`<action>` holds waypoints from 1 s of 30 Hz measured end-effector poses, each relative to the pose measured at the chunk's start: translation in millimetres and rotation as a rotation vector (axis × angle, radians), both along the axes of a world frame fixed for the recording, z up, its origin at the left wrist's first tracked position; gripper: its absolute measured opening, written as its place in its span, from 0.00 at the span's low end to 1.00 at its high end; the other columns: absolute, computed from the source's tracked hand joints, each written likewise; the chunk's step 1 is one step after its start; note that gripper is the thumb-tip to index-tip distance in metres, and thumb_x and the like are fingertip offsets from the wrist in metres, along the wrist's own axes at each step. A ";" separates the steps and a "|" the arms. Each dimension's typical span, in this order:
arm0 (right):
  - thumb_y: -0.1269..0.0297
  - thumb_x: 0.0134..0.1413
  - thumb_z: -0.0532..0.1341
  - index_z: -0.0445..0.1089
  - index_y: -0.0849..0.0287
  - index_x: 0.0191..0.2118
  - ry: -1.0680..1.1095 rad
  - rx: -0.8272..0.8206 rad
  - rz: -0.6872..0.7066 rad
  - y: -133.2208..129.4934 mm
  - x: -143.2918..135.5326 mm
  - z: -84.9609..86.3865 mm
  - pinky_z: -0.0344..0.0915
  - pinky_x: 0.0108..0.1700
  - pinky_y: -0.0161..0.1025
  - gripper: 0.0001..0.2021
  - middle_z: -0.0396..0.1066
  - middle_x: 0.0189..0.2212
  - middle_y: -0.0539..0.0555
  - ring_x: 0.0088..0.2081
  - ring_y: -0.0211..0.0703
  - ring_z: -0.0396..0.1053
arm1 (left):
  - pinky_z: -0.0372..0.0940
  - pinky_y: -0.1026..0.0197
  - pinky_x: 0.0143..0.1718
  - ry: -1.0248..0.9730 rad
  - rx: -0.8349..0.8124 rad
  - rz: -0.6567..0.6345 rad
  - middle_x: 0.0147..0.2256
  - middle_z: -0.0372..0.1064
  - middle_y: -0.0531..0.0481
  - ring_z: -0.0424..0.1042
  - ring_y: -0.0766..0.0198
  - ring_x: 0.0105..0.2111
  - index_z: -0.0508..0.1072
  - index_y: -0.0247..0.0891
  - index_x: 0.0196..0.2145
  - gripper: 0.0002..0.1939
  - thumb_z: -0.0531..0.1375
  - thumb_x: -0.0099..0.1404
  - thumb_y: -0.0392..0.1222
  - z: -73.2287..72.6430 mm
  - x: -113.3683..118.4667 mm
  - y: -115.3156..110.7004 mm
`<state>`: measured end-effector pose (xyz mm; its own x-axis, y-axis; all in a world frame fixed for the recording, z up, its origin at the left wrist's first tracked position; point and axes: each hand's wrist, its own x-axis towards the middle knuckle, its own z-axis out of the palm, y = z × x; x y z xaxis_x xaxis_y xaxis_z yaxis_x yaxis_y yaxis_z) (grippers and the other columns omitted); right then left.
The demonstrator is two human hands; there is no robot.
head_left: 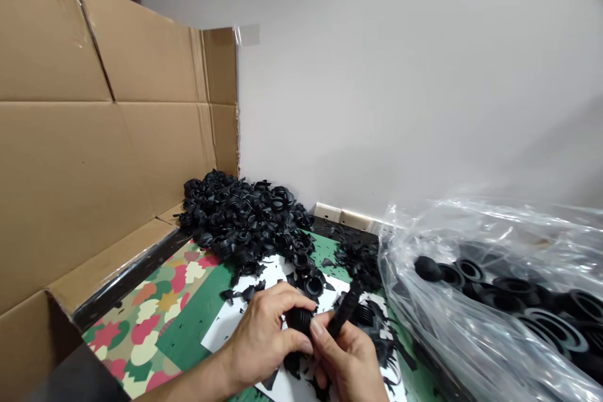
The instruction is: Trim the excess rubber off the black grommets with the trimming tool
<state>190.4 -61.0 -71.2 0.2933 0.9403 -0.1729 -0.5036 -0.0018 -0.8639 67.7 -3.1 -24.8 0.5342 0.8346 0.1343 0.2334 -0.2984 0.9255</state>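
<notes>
My left hand (264,330) is closed around a black ribbed rubber bellows (299,320), thumb below and fingers above. Close against its right side, my right hand (349,357) grips a dark stick-like tool (346,308) that slants up to the right; its working tip is hidden by my fingers. Both hands are over a white sheet (221,331) strewn with black rubber scraps. Just beyond my fingers lies a black rubber ring (313,284). More scraps (389,358) lie to the right of my right hand.
A large heap of black rubber pieces (249,213) rests against the wall (400,75) at the back left. Tall cardboard (155,69) borders the left side. On the right, a clear plastic bag (405,301) holds several black rubber parts (499,295). Patterned paper (155,314) covers the left front.
</notes>
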 end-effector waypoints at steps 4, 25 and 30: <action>0.52 0.30 0.75 0.66 0.63 0.19 0.181 -0.001 0.028 1.2 5.0 2.1 0.49 0.13 0.25 0.21 0.59 0.11 0.43 0.11 0.27 0.53 | 0.61 0.64 0.24 -0.112 -0.403 0.054 0.23 0.72 0.53 0.67 0.65 0.23 0.81 0.35 0.34 0.21 0.69 0.37 0.29 -7.9 7.0 10.9; 0.45 0.34 0.71 0.69 0.62 0.22 -0.137 -0.049 -0.043 7.8 10.8 -6.1 0.50 0.14 0.28 0.23 0.59 0.11 0.43 0.12 0.29 0.54 | 0.57 0.65 0.23 -0.191 -0.352 0.162 0.24 0.65 0.54 0.63 0.67 0.23 0.81 0.35 0.25 0.13 0.69 0.37 0.28 -20.8 9.2 17.0; 0.42 0.40 0.67 0.76 0.60 0.38 -0.338 0.029 -0.246 -1.4 33.5 -7.6 0.65 0.26 0.39 0.26 0.70 0.18 0.50 0.20 0.42 0.68 | 0.56 0.64 0.27 -0.115 -0.250 0.222 0.24 0.65 0.54 0.64 0.65 0.26 0.80 0.36 0.24 0.12 0.69 0.38 0.27 -22.6 7.1 14.2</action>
<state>223.9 -62.4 -78.8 0.5450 0.8384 -0.0028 -0.1742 0.1099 -0.9786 74.8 11.1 -47.5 0.3295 0.9433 -0.0398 0.1567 -0.0130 0.9876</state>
